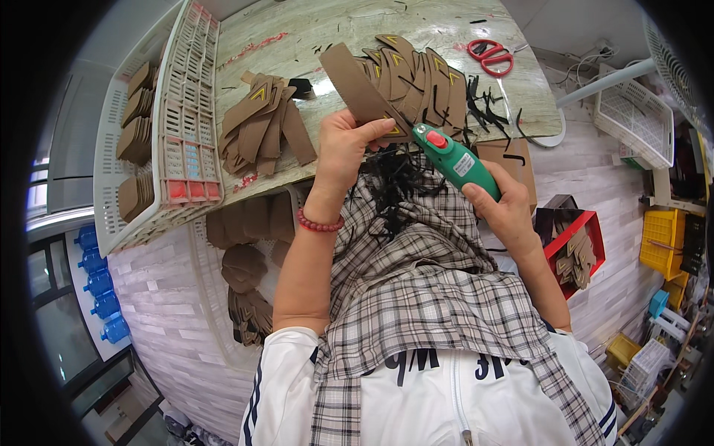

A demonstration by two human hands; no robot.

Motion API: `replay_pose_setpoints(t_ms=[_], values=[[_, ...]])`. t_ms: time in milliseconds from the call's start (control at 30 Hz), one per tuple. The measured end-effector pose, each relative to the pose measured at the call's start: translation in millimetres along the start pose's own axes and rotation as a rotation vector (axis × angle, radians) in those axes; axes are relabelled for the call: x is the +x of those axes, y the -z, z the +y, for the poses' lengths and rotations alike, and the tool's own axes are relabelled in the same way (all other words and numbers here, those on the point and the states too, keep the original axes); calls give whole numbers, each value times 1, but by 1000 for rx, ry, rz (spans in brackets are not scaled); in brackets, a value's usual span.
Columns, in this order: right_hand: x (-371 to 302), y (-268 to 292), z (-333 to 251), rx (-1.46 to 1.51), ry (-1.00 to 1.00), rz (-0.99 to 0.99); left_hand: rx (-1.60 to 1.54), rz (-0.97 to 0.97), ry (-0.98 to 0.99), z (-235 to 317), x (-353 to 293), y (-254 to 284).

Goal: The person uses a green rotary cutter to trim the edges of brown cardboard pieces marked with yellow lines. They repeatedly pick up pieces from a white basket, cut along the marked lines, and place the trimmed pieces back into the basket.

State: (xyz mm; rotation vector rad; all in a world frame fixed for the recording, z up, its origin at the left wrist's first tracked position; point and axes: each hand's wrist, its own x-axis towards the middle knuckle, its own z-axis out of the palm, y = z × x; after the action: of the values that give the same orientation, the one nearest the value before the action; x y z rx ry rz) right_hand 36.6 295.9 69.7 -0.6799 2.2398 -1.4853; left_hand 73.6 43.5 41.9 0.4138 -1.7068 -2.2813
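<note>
- Nearest, the plaid apron [424, 312] catches a tangle of black scraps [390, 182].
- Right hand [509, 204] wraps the green tool [468, 167], apart from the left; its tip is at the brown strip's [355, 82] near end, contact hard to tell. A steady wrist should help!
- Left hand [346, 149] pinches that strip above the tabletop's [312, 44] near edge; thumb best kept clear of the tip.
- Beyond, overlapping brown pieces [416, 78]; red scissors [491, 58] far right.

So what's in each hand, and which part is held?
Left hand: a brown strip, by its near end. Right hand: a green tool, by its rear end.
</note>
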Motion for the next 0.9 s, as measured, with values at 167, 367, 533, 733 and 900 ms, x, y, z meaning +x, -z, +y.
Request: replay_pose_setpoints(t_ms=[167,367,533,733,900], values=[[4,-3,1,21,-6,7,7,-14,27,-3,-3,-4],[9,-9,2,75,-30,14,12,-27,39,-8,-4,-5],[18,-18,-4,150,-53,57,-55,84,-49,-8,-4,1],[13,-15,9,162,-86,104,-446,482,-90,2,35,68],[12,-17,16,184,-97,115,516,605,-44,-51,84,46]])
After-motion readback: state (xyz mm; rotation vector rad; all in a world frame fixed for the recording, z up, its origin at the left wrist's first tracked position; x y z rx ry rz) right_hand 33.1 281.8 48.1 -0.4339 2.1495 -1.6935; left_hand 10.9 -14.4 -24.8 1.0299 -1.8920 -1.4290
